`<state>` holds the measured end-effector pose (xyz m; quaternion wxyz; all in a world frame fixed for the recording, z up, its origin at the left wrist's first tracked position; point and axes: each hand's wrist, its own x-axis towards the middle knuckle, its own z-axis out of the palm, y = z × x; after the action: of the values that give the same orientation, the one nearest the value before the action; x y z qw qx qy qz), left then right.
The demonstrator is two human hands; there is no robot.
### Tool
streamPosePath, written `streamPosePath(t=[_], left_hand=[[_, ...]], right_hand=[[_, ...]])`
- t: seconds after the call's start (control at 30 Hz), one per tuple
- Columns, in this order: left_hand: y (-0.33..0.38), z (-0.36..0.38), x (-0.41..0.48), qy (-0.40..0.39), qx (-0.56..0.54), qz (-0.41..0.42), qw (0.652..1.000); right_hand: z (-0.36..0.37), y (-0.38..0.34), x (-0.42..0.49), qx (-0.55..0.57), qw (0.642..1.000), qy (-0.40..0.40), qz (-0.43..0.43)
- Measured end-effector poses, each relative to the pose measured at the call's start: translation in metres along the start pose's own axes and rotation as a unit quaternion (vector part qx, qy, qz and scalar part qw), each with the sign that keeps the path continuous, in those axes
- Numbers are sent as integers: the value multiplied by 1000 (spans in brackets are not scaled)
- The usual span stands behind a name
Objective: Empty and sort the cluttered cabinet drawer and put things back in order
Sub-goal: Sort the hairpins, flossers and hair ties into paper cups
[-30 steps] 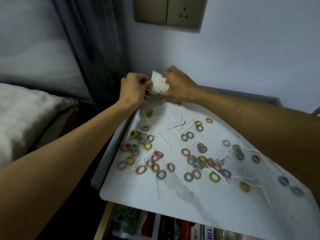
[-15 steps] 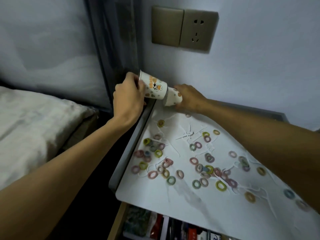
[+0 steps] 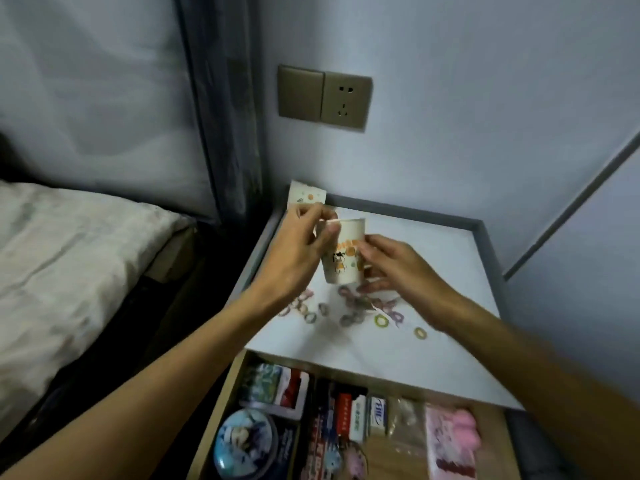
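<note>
Your left hand [image 3: 298,251] pinches the rim of a white paper cup printed with an orange cartoon [image 3: 343,268] between thumb and forefinger, and your right hand [image 3: 394,268] curls its fingers against the cup's other side, so both hands hold it upright over the white counter [image 3: 433,258]. Small coloured elastic rings [image 3: 381,320] lie scattered on the counter beneath and in front of the cup, and a second printed paper cup [image 3: 308,194] sits in the back left corner. Below the counter's front edge the wooden drawer [image 3: 391,460] stands open, holding a round blue tin [image 3: 246,441], small boxes and a pink packet [image 3: 450,441].
</note>
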<state>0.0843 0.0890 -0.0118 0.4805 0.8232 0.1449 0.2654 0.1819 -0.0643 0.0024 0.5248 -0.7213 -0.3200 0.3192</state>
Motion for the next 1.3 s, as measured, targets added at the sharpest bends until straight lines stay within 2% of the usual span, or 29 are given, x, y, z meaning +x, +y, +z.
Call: streamPosePath(t=[0.1, 0.2, 0.3, 0.37, 0.47, 0.53, 0.6, 0.77, 0.97, 1.13, 1.17, 1.23, 1.3], left_hand=[[13, 26, -45, -30, -13, -20, 999], [13, 49, -82, -71, -75, -78, 992], [13, 62, -97, -48, -121, -109, 986], [13, 66, -96, -25, -134, -131, 982], [9, 68, -94, -66, -139, -187, 970], [1, 72, -92, -108, -136, -196, 965], [-1, 75, -92, -135, -135, -187, 964], [0, 80, -93, -159, -133, -175, 962], [-1, 77, -99, -154, -142, -171, 963], [1, 76, -98, -148, -139, -170, 964], [1, 76, -97, -147, -141, -170, 964], [1, 76, -96, -147, -145, -172, 963], [2, 77, -95, -145, -144, -172, 964]], right_hand=[[2, 17, -50, 32, 999, 37, 12], [8, 41, -83, 33, 997, 73, 2], [19, 55, -102, -18, 999, 50, -8], [11, 61, -104, -98, 995, 25, 2], [-39, 74, -97, -296, 953, 60, 10], [-78, 91, -90, -428, 900, 82, 32], [-100, 111, -89, -502, 859, 82, 62], [-106, 132, -88, -493, 866, 82, 37], [-99, 134, -83, -397, 914, 74, 43], [-95, 131, -80, -442, 893, 67, 58], [-98, 129, -79, -445, 890, 83, 57], [-110, 124, -76, -408, 894, 178, 57], [-125, 122, -71, -396, 872, 275, 83]])
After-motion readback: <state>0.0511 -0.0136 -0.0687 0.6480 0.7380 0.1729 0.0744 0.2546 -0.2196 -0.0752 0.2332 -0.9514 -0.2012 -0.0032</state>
